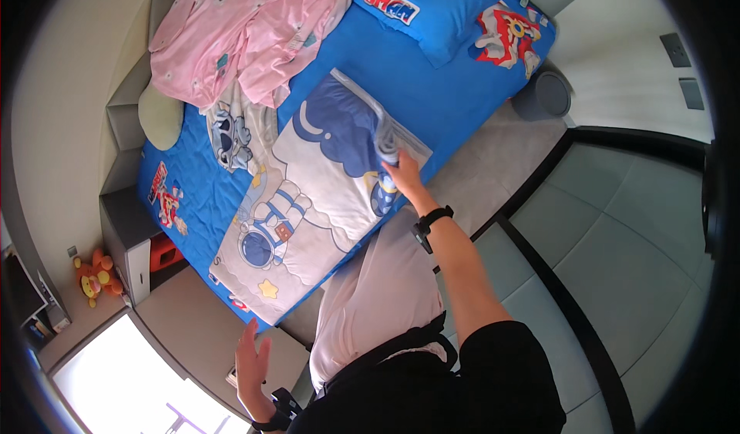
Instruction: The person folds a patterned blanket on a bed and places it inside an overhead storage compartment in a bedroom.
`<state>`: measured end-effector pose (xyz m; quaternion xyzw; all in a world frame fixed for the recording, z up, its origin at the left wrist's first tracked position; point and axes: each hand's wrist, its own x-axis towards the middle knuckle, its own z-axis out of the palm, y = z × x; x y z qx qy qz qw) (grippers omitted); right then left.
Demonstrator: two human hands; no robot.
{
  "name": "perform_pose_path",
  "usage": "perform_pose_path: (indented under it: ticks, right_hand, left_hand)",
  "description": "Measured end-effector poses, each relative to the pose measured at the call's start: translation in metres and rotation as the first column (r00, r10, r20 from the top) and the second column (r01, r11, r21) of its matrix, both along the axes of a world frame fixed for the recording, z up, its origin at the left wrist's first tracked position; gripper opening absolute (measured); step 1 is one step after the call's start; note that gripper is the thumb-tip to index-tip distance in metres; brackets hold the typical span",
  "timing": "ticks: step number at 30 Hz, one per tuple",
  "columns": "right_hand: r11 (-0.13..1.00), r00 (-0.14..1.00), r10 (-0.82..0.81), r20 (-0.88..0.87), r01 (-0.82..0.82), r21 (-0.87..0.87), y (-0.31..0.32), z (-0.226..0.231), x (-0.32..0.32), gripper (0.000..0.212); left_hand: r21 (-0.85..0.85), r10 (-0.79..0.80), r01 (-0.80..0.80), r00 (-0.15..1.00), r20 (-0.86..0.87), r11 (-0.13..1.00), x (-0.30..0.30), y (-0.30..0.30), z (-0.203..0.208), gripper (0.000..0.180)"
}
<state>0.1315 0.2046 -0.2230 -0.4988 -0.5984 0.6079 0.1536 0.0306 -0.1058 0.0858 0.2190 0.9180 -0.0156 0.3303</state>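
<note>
A quilt (327,195) printed with an astronaut, clouds and a star lies folded into a long rectangle across the blue bed sheet (455,99). At its right end, my right hand (402,173) is closed on a bunched, raised part of the quilt's layered edge. My left hand (250,361) is off the bed in the air, below the quilt's near left corner. Its fingers are stretched out and hold nothing. A grey cloth (235,137) with a cartoon animal print lies beside the quilt's far left side, partly under a pink blanket (247,33).
A blue pillow (439,18) rests at the far right of the bed. Beyond the bed's right side stands a grey bin (543,95). Padded grey-green panels (593,226) in black frames are at the right. A plush toy (98,276) sits at the left, near a bedside cabinet (123,218).
</note>
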Motion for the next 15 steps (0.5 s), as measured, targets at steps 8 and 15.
perform_pose_path:
  ticks: [8, 15]
  right_hand:
    - [0.97, 0.931, -0.243, 0.272, 0.234, 0.068, 0.008, -0.095, 0.059, 0.031]
    - [0.891, 0.972, -0.183, 0.145, 0.226, -0.394, 0.0, -0.094, 0.078, 0.017]
  left_hand:
    - [0.02, 0.021, -0.022, 1.0, 0.021, 1.0, 0.001, 0.012, 0.006, 0.043]
    - [0.035, -0.003, 0.003, 1.0, -0.019, 0.999, 0.002, -0.001, 0.007, 0.043]
